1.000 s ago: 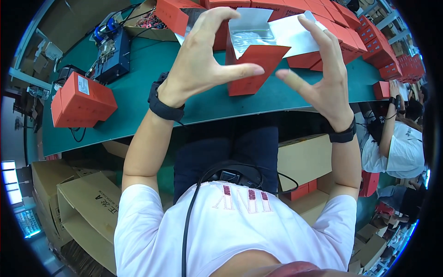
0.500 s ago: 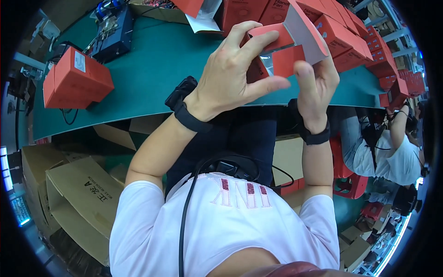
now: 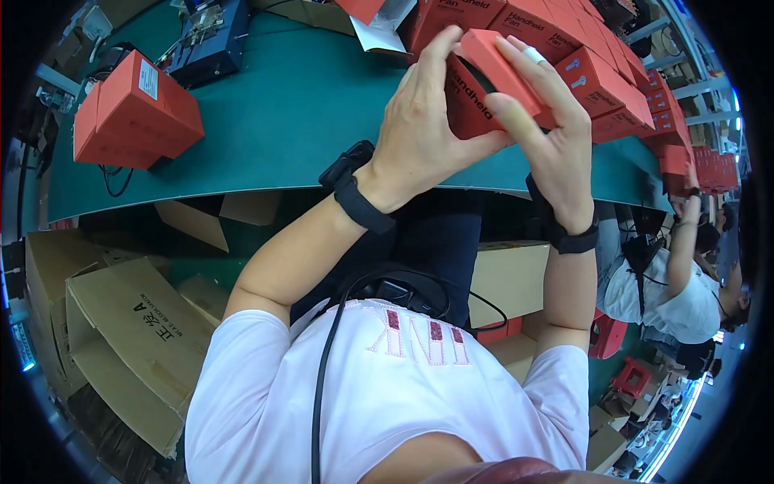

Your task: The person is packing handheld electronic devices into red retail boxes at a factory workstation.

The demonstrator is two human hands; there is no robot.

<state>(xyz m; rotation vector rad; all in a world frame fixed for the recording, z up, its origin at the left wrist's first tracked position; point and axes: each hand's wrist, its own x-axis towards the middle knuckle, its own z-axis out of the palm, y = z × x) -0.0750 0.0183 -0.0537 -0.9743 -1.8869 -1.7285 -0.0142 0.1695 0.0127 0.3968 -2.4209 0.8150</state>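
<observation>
Over the far part of the green table point(image 3: 298, 105), a red carton point(image 3: 466, 105) is between my hands, its lid nearly down with a dark gap along one edge. My left hand point(image 3: 415, 125) grips the carton's left side, thumb across the near side. My right hand point(image 3: 560, 133) presses the lid with its fingers, thumb at the near edge; a white band wraps one finger. The carton's contents are hidden. Just beyond it, an open carton flap point(image 3: 379, 34) shows its white inner side.
Red cartons point(image 3: 592, 85) are stacked at the back right. More red cartons point(image 3: 137, 113) sit at the left, near a dark blue device point(image 3: 211, 44). Brown cardboard boxes point(image 3: 133, 339) lie below the table's left side. A co-worker in a white top point(image 3: 673, 282) is at the right.
The carton's raised lid and side flaps have been folded down, and my right hand has moved onto the lid. At the right, the co-worker's arm has reached further over the table.
</observation>
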